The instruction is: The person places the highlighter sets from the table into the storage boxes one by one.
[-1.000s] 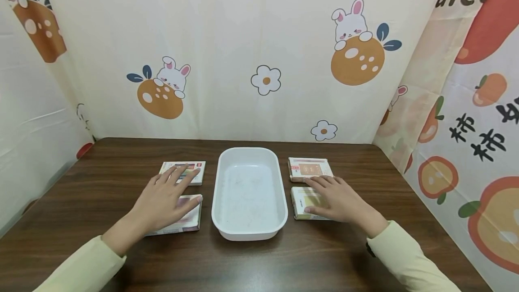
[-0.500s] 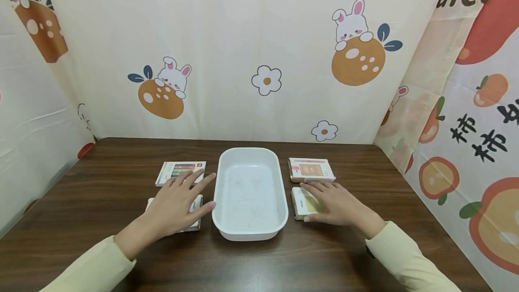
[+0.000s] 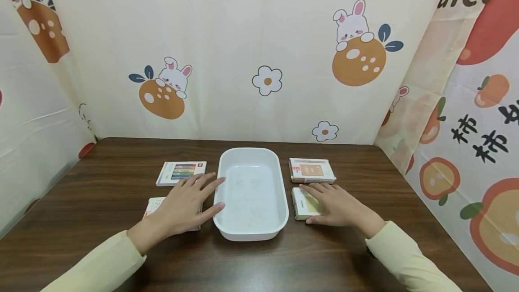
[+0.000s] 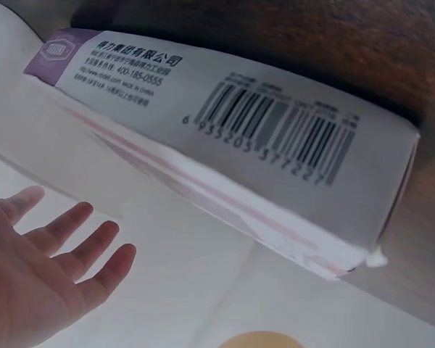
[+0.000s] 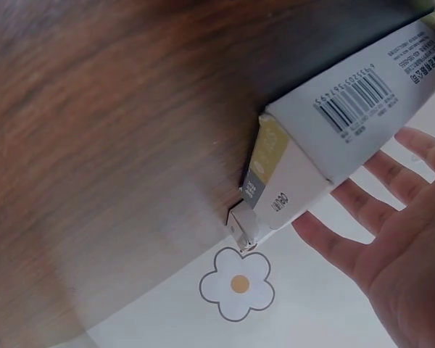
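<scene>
A white rectangular tray [image 3: 250, 193] stands in the middle of the table. My left hand [image 3: 182, 208] hovers with spread fingers over a white-and-purple box [image 4: 261, 138], its thumb and forefinger reaching the tray's left rim; contact cannot be told. That near-left box is mostly hidden beneath the hand in the head view. My right hand [image 3: 340, 206], fingers extended, lies over a white-and-yellow-green box [image 3: 302, 204] right of the tray. In the right wrist view its fingers [image 5: 377, 210] spread along the box, and whether they touch is unclear. Neither hand grips anything.
Behind the left hand lies a flat box picturing coloured pencils [image 3: 182, 172]. A white box with an orange-brown panel [image 3: 312, 170] lies at the far right of the tray. Printed cloth [image 3: 227, 57] hangs behind the dark wooden table [image 3: 259, 265] and along its sides.
My left hand has moved right, from above the left boxes to the tray's left rim, uncovering the pencil box. The right hand has drawn back slightly from the far-right box.
</scene>
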A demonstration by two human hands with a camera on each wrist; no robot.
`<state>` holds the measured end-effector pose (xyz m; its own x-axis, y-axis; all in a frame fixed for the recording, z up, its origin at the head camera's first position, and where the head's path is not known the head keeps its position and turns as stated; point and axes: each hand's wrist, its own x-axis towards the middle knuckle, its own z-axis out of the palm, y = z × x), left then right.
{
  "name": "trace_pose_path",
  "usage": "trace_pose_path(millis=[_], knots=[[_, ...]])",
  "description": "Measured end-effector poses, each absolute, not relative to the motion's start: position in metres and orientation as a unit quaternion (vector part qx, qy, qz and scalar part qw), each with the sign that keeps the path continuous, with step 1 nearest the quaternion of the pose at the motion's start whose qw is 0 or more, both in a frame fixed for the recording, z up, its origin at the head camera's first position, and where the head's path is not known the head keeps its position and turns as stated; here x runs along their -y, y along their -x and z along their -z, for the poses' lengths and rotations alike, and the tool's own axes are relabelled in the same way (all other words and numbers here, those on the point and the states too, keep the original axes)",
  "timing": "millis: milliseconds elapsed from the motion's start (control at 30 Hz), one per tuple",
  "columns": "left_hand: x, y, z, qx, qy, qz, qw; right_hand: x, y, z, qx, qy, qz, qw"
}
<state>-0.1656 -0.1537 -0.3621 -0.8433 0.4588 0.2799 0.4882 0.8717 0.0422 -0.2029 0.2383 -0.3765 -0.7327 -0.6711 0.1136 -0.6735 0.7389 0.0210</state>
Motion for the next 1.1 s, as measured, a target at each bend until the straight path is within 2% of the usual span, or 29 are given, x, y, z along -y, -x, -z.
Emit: trace_pose_path(millis=[433,1100], knots=[[0.1508,0.1672,0.3639,0.960,0.253,0.069,0.102,-0.2372,0.2049,0.3735,0.926,-0.372,-0.013,0.053],[0.1506,0.1677,0.3664,0.959,0.254,0.073,0.102,-0.2371,0.2108,0.3690,0.930,-0.368,0.000,0.018]])
